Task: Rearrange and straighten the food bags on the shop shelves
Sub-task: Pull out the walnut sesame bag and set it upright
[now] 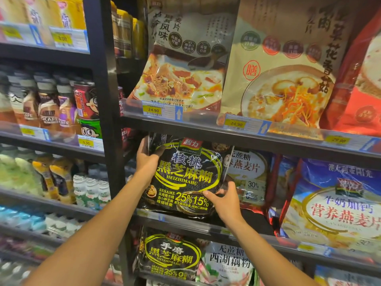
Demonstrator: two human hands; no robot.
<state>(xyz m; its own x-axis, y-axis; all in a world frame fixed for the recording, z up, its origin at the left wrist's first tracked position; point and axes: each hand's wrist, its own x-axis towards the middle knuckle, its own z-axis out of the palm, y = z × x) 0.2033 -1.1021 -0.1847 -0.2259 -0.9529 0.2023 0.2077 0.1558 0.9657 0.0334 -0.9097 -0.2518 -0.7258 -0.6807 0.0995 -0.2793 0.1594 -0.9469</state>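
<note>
i'm gripping the black sesame bag (185,176), left hand (147,159) at ten o'clock, right hand (224,200) pinching at four, aiming to seat it square

Black sesame bag (185,176): glossy plastic film, crinkled, white glare streaks across the print. Porridge bags (278,79) on the shelf above: same shiny film, smoother, creased at the seams. Blue oat bag (334,203): glossy, wrinkled plastic. Shelf rail (206,131): dark, smooth, looks like painted metal, semi-matt. Price labels (153,110): yellow paper behind a clear shiny plastic strip. Upright post (105,89): dark, slight sheen. Bottles (49,108): plastic, glossy wraps.
</note>
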